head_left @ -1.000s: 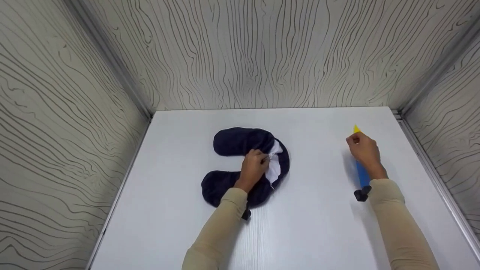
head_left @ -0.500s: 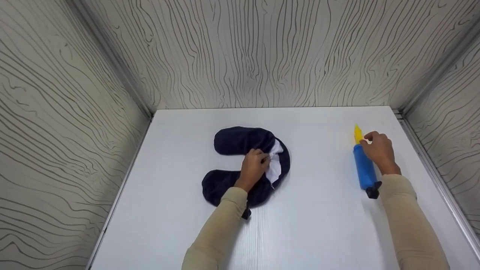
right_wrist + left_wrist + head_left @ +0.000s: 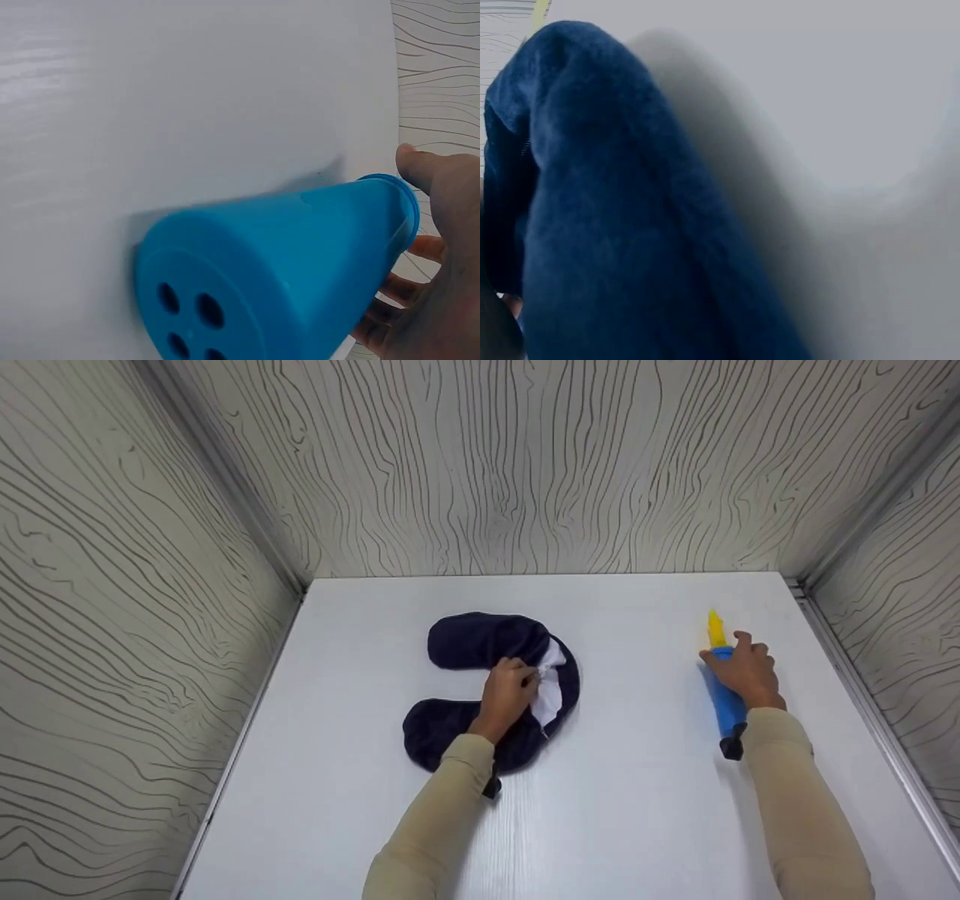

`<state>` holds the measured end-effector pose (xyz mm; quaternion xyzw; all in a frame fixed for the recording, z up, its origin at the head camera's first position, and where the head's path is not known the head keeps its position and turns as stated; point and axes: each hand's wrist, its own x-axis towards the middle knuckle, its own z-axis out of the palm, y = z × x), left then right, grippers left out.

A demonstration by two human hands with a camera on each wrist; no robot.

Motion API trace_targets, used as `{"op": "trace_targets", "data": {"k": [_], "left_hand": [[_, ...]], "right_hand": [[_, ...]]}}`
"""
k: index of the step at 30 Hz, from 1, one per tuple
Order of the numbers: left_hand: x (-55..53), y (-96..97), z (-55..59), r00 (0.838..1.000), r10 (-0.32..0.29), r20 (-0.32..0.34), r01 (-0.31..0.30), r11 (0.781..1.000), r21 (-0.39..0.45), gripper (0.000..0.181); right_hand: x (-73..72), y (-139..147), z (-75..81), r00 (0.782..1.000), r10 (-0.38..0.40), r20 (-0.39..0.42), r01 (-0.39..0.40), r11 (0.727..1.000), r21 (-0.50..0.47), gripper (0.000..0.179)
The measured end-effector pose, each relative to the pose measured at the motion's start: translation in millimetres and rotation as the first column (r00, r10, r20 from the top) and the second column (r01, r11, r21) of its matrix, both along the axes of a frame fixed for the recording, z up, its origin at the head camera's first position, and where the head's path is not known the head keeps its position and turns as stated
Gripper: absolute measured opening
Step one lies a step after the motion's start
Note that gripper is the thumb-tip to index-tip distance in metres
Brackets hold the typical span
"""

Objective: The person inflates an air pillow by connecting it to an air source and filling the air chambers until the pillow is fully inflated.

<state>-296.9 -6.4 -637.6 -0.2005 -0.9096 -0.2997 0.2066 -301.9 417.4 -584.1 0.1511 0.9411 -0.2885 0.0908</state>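
A navy U-shaped neck pillow (image 3: 487, 641) lies on the table, white inner fabric (image 3: 547, 697) showing through an opening along its curve. At that opening my left hand (image 3: 506, 694) pinches the white inner fabric; the exact spot between the fingertips is hidden. In the left wrist view, the pillow's blue cover (image 3: 622, 195) fills the left side. On the right lies a blue balloon pump (image 3: 726, 705) with a yellow nozzle (image 3: 716, 630) pointing away. Over its nozzle end is my right hand (image 3: 750, 671), thumb and fingers spread around it. The right wrist view shows the thumb apart from the pump (image 3: 300, 247).
The white tabletop (image 3: 622, 810) lies under everything. A wood-grain patterned wall (image 3: 480, 465) rises at the back, with similar side walls (image 3: 82, 622) at left and right. Black wrist cameras (image 3: 732, 742) hang at the sleeves.
My right hand has shifted right off the pump, then come back left and lower over it, its fingers spreading from a closed pinch. The left hand and neck pillow have stayed put.
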Motion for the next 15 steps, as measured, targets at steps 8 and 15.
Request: {"op": "trace_targets", "data": {"k": [8,15], "left_hand": [[0.6,-0.9,1.7,0.999,-0.005,0.031,0.005,1.000,0.005,0.013],[-1.1,0.1,0.4,1.000,0.020,0.003,-0.020,1.000,0.013,0.011]], "right_hand": [[-1.9,-4,-11.7,0.999,0.006,0.031,-0.008,0.998,0.063,0.089],[-3.1,-8,-19.0,0.999,-0.043,-0.018,0.044,0.998,0.042,0.085]]}}
